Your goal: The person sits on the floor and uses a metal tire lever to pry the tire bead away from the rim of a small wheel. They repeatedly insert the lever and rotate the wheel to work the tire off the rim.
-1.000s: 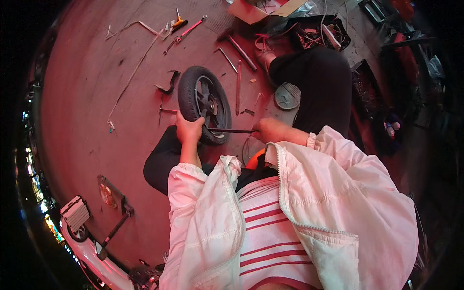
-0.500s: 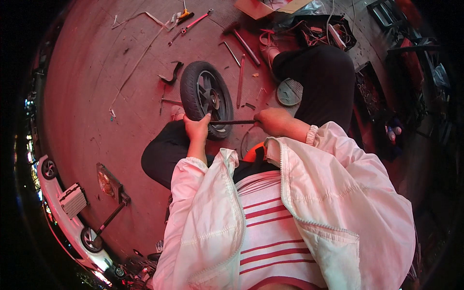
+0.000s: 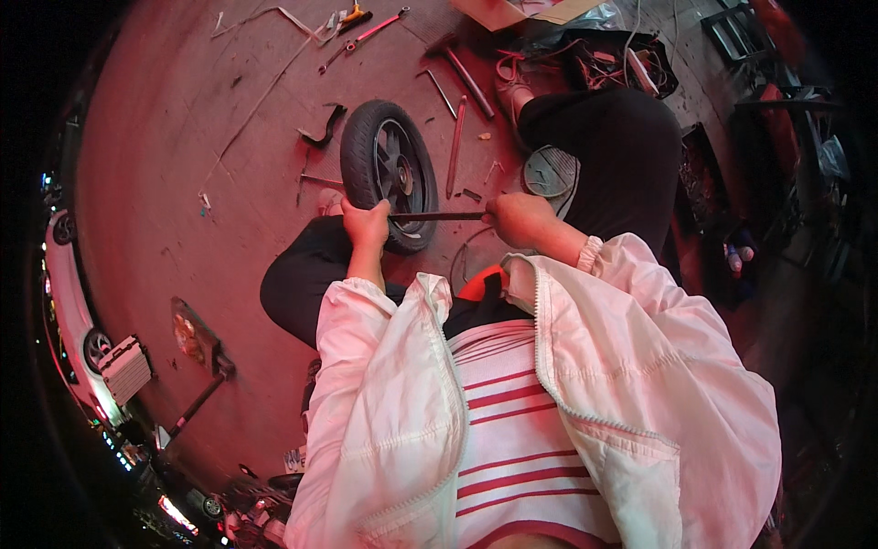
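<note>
A small black wheel with a tyre (image 3: pixel 358 156) and spoked rim stands tilted on the ground between my legs. My left hand (image 3: pixel 367 222) is closed on the near edge of the tyre, its thumb on top and its other fingers partly hidden. My right hand (image 3: pixel 519 221) grips one end of a dark, thin pry bar (image 3: pixel 441 217). From there the bar runs level to the left, its far end meeting the tyre beside my left thumb. Whether that tip sits under the tyre's bead cannot be made out.
Beyond the wheel lie a hammer (image 3: pixel 470 84), a thin metal rod (image 3: pixel 441 94), a flat reddish bar (image 3: pixel 455 146) and a wrench (image 3: pixel 378 30). A black curved piece (image 3: pixel 324 126) lies left of the wheel. A box of cables (image 3: pixel 631 64) stands at the far right.
The whole view has shifted slightly. Both hands keep their hold, on the tyre and on the pry bar, and the bar lies a little more level.
</note>
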`<state>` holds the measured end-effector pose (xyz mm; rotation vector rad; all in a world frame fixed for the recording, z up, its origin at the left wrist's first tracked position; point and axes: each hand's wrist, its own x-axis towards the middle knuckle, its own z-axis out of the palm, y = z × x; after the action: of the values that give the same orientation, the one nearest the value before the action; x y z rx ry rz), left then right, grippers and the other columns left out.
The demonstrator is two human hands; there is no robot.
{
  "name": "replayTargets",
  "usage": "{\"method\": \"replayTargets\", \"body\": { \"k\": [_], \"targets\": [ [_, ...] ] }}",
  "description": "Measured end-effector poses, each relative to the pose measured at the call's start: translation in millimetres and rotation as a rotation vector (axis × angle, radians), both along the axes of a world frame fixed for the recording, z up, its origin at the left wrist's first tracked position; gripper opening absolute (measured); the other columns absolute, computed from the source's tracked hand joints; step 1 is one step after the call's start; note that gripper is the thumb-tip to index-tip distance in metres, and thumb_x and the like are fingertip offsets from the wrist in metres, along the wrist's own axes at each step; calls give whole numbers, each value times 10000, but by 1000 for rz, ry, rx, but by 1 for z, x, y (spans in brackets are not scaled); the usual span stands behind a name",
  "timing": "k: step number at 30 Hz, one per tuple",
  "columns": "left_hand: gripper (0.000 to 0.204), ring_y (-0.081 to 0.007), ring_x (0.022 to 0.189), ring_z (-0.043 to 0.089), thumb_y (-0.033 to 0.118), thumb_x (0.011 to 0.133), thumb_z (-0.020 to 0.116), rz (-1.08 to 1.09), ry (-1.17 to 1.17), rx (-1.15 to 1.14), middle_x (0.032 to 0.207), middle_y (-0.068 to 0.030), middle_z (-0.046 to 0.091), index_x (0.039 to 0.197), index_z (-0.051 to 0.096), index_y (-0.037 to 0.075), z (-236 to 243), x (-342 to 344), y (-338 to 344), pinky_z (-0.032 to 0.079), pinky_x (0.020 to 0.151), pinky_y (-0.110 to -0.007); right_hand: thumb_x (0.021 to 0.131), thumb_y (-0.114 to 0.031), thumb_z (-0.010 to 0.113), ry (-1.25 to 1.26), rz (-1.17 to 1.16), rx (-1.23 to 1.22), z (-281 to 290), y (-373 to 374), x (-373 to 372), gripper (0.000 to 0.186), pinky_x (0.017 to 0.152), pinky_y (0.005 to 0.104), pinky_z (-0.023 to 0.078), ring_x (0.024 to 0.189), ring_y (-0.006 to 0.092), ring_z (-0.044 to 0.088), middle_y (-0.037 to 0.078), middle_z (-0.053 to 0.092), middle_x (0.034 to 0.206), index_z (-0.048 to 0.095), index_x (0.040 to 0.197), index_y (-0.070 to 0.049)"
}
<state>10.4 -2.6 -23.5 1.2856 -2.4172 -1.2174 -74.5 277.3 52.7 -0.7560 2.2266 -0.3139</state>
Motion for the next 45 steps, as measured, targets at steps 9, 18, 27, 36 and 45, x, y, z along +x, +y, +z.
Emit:
{"method": "replayTargets", "body": {
  "k": [9,18,27,36,45],
  "targets": [
    [716,-332,1074,636,149,665,813,-11,-9,94,1194,-211,632,1278,483,-16,-23,7,-45,476,957,-383,842,-228,618,135,8,163,50,21,-9,171,650,435,558,822,319,714,139,726,869,724,865,-95],
    [738,-369,1031,653,177,669,836,-115,-32,21,1118,-255,647,1255,440,-33,4,1,-3,502,910,-406,827,-248,635,435,211,55,7,-22,-32,142,629,421,540,788,298,705,94,714,819,685,884,-128],
    [699,-382,1017,651,176,684,824,-89,-34,-26,1100,-250,647,1231,443,-34,1,6,9,504,887,-417,791,-253,670,508,667,6,-29,-106,-51,122,670,348,550,835,228,718,40,737,828,760,778,-172],
    [710,-381,1026,644,161,690,826,-103,37,7,1104,-256,641,1247,436,-41,-9,13,-12,496,900,-410,722,-274,732,541,866,-68,-40,-136,-80,118,712,353,556,877,233,717,50,739,845,769,783,-179],
    [693,-371,1035,645,161,692,822,-102,19,23,1113,-253,643,1239,446,-38,-9,13,-20,495,899,-408,745,-192,676,533,834,-111,-36,-147,-97,85,679,357,557,848,253,721,64,735,836,755,762,-163]
  ]
}}
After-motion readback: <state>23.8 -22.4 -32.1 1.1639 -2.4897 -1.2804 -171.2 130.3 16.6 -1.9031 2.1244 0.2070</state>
